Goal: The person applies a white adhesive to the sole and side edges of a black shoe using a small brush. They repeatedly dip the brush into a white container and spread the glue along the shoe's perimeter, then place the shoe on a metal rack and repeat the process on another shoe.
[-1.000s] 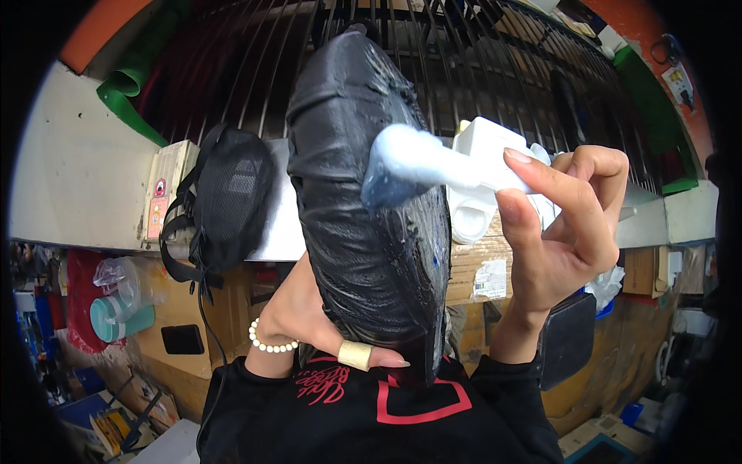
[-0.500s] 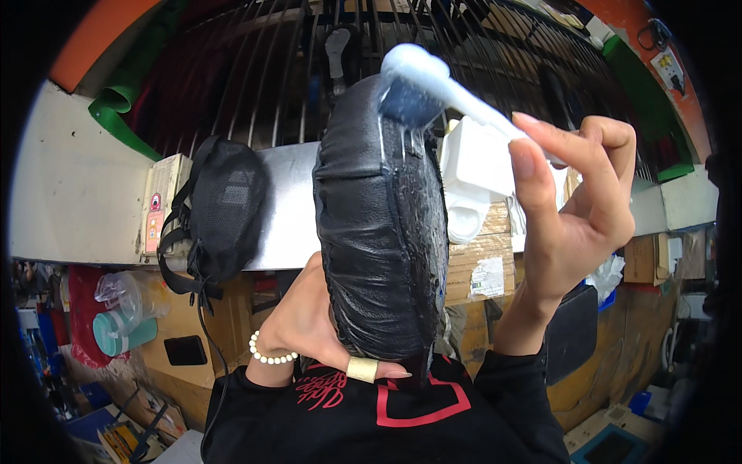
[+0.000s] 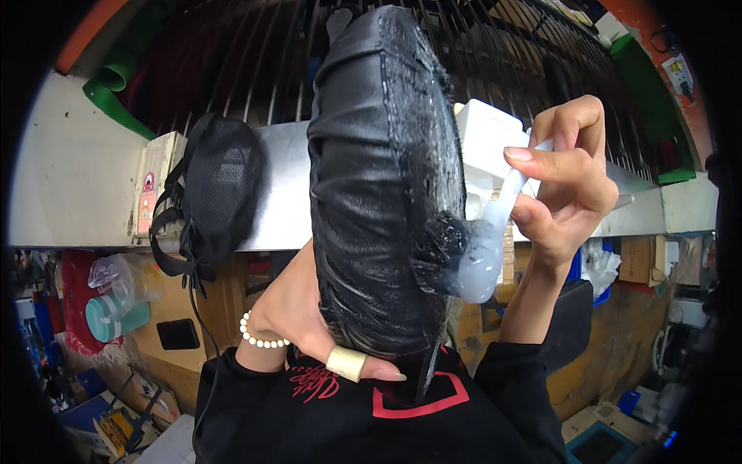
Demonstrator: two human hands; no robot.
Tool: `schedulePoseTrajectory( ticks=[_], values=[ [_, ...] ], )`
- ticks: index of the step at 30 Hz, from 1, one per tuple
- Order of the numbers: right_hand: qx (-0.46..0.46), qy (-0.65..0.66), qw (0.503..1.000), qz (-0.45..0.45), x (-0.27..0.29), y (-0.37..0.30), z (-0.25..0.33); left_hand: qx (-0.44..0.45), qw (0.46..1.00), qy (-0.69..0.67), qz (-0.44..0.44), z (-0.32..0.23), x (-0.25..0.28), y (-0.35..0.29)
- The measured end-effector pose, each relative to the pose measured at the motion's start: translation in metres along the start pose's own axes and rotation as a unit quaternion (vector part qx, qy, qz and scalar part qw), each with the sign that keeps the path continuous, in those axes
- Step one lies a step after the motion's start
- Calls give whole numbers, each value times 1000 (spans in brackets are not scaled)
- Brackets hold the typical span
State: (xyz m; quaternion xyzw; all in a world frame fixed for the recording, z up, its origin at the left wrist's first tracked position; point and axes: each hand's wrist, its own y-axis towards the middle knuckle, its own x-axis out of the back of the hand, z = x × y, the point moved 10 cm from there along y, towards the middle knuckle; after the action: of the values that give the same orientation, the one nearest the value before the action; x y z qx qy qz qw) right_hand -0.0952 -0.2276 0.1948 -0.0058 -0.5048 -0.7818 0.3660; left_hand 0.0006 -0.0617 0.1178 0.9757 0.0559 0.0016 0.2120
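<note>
A black leather shoe upper (image 3: 352,170), gathered in folds along its side, stands upright in front of my chest. Its rough, wet-looking edge faces right. My left hand (image 3: 301,321) grips the lower end, the thumb with a tan wrap around it lying across the front. Between the thumb and fingers of my right hand (image 3: 568,182) is the pale handle of a brush (image 3: 481,267). The brush's dark bristles press on the lower part of the upper's right edge. Whitish wet streaks show along that edge. Behind the brush hand stands a white container (image 3: 488,141), partly hidden.
A black mesh bag (image 3: 220,182) with straps lies on the metal ledge (image 3: 280,185) at left. Beyond runs a rack of metal bars (image 3: 255,77). Lower left are a teal container (image 3: 116,315) and a dark phone (image 3: 178,334) on cardboard. A green strip (image 3: 116,97) hangs at far left.
The brush has moved from the upper's far top end down along its right edge, toward me. The upper has shifted farther up in view, still in my left hand.
</note>
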Motion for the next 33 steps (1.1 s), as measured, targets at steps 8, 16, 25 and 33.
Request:
schedulePoseTrajectory(
  ticks=[8, 16, 25, 33],
  values=[
    [79, -15, 995, 56, 2, 1, 2, 13, 996, -84, -7, 8, 0, -7],
    [127, 28, 990, 49, 12, -11, -11, 80, 945, -295, -118, 30, 3, -23],
    [172, -22, 981, 88, 16, -20, -2, 137, 921, -235, -279, 28, 16, -43],
    [85, 14, 995, 59, 15, -19, -6, -24, 981, -42, -185, 14, 22, -45]
  ],
)
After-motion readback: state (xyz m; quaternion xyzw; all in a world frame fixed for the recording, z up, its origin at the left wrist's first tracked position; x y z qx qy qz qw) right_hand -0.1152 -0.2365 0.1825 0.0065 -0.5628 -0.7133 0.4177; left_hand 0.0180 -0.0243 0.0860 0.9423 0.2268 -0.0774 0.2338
